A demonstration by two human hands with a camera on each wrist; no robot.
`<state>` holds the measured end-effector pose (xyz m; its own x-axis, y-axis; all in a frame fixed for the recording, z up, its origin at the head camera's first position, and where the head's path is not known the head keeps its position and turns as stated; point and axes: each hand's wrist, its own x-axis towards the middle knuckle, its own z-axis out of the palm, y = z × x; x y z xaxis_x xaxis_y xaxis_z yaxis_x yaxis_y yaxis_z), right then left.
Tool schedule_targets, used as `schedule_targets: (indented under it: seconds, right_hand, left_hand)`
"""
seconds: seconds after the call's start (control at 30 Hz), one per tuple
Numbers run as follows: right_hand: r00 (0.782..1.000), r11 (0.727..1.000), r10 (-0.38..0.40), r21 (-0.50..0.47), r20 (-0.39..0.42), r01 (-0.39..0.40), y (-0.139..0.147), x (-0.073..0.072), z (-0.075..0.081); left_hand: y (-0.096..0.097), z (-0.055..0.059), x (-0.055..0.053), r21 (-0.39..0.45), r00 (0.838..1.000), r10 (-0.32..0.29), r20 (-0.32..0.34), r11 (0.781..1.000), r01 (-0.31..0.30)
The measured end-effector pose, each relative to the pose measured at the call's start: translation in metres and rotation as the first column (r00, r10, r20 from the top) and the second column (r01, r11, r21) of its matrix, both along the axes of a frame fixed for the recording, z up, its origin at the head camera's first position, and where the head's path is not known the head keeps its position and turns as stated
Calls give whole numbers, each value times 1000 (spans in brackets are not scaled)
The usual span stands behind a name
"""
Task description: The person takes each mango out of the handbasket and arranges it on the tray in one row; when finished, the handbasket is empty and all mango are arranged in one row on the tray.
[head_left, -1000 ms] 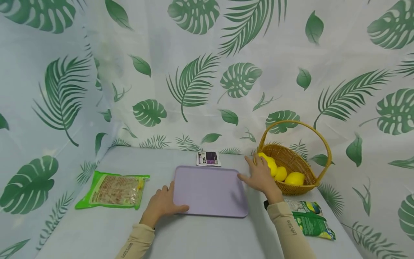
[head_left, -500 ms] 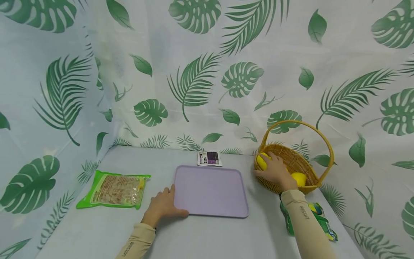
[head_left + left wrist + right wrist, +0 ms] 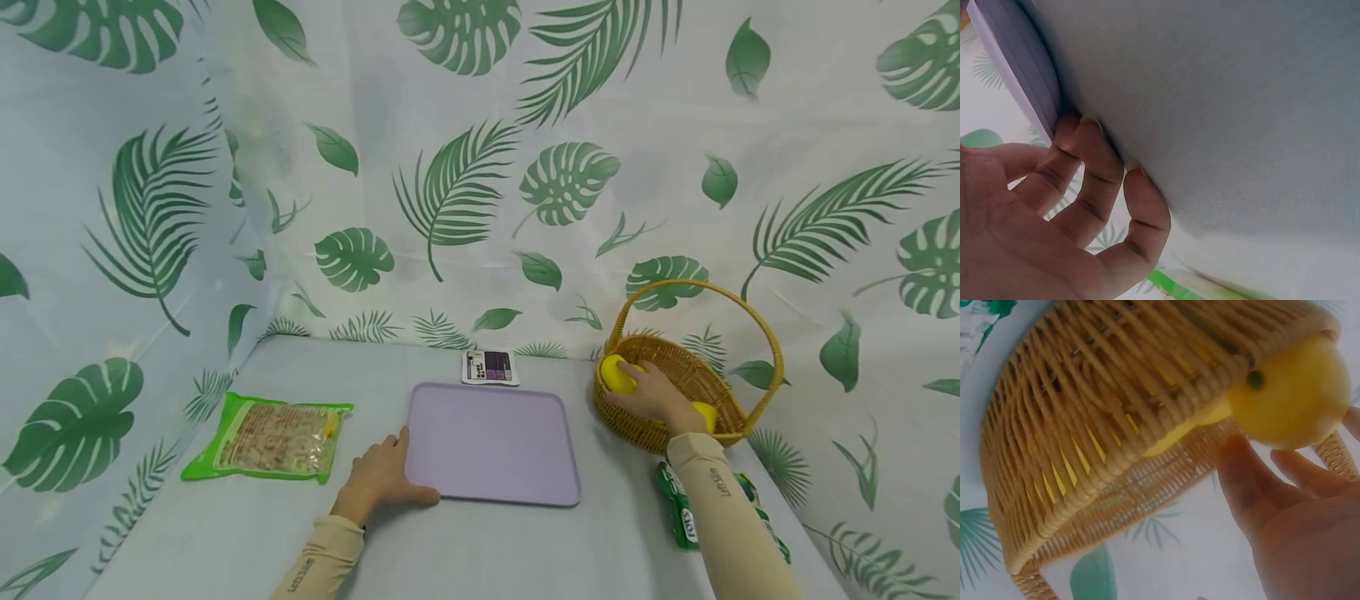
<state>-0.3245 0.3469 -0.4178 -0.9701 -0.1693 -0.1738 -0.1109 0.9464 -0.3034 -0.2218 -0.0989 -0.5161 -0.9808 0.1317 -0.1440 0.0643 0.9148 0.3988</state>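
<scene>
A flat lilac tray [image 3: 491,442] lies on the table in the head view. My left hand [image 3: 378,475] rests at its left front corner, thumb along the front edge and fingers by the left side. In the left wrist view, the bent fingers [image 3: 1147,200] meet the tabletop beside the tray rim [image 3: 1022,75]. To the right, my right hand [image 3: 652,396] reaches into a wicker basket [image 3: 626,425] and grips a yellow lemon [image 3: 617,375] at its left rim. The right wrist view shows thumb and fingers around this lemon [image 3: 1297,394], with more yellow fruit behind the weave.
A green-edged clear food bag [image 3: 277,437] lies left of the tray. Behind the tray is a small white and purple packet [image 3: 490,367]. Green packets [image 3: 678,508] lie partly under my right forearm. The basket's tall handle [image 3: 772,350] arches over it.
My right hand has left the tray's right side, moved right into the basket and closed around a lemon. The left hand and tray have stayed in place.
</scene>
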Motion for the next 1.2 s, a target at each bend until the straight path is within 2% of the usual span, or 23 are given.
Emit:
schedule_targets:
  seconds: [0.3, 0.6, 0.77, 1.0, 1.2]
  right_hand:
    - [999, 998, 30, 47, 15, -30, 7, 1, 2]
    - [996, 997, 53, 63, -69, -49, 6, -1, 2]
    - [993, 999, 41, 39, -109, -37, 0, 2, 8]
    - [981, 998, 59, -5, -183, -61, -16, 11, 17]
    - [978, 996, 45, -72, -205, -61, -33, 17, 19]
  left_hand:
    - [1, 1, 0, 9, 1000, 3, 1, 1000, -3]
    - [2, -1, 0, 11, 1000, 14, 12, 1000, -14]
    - [1, -1, 0, 5, 1000, 14, 18, 1000, -14]
    - [1, 2, 1, 4, 1000, 11, 10, 1000, -11]
    - [0, 3, 2, 8, 1000, 2, -6, 1000, -2]
